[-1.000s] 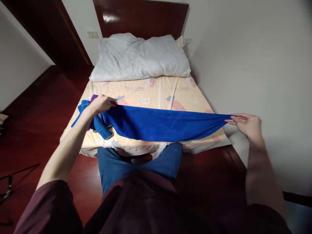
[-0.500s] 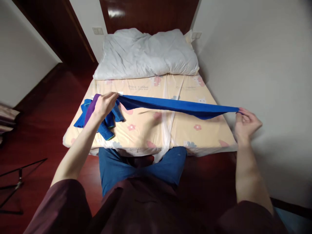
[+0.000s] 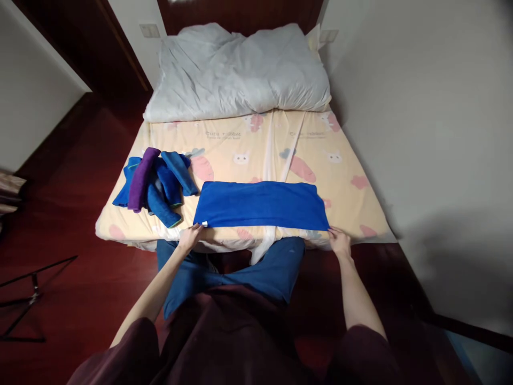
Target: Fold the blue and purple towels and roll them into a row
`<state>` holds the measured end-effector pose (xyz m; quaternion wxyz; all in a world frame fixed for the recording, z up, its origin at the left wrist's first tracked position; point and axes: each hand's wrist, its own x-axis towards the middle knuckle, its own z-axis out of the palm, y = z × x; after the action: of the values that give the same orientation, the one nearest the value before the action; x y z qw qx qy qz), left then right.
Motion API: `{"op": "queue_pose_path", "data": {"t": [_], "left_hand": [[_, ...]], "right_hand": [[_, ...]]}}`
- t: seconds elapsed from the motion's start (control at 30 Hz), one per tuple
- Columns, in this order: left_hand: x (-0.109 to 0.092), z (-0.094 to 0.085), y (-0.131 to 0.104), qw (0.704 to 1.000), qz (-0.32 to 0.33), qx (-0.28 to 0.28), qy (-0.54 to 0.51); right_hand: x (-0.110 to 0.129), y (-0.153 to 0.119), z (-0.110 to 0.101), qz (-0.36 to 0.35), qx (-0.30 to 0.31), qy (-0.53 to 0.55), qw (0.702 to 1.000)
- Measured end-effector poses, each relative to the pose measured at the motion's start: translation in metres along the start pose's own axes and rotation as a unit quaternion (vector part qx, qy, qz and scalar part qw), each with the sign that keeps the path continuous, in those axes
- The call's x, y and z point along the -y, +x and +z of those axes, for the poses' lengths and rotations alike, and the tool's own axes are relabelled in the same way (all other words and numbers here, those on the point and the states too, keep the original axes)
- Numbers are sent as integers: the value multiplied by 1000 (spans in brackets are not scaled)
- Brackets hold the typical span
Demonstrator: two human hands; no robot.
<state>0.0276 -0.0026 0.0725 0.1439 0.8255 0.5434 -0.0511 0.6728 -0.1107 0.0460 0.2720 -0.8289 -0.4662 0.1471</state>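
A blue towel (image 3: 260,205) lies flat as a long strip across the near part of the bed. My left hand (image 3: 191,237) pinches its near left corner, beside a small white tag. At the near right corner, my right hand (image 3: 340,240) grips the cloth between thumb and fingers. Left of the towel is a pile of rolled cloths: a purple roll (image 3: 142,182) lies on top of several blue ones, among them a lighter blue roll (image 3: 162,206) with a green edge.
A bed (image 3: 240,158) with a patterned yellow sheet stands before me, a bulky pale quilt (image 3: 240,75) at its far end. White wall (image 3: 433,133) runs along the right. On the dark red floor at left stand black tripod legs (image 3: 34,289).
The towel was stretched taut in the air between my hands; now it is spread on the bed. Both hands have come down towards me and closer together.
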Motion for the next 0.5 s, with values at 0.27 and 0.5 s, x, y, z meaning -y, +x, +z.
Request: {"op": "queue_pose_path", "data": {"t": [0.27,0.5], "left_hand": [[10,6,-5,997,-65,-5,-49],[41,-50,57,993,-6,36,-111]], "right_hand": [[-30,-2,11,65,-13,-53,996],[-26,61,19,37,-31,-23,999]]}}
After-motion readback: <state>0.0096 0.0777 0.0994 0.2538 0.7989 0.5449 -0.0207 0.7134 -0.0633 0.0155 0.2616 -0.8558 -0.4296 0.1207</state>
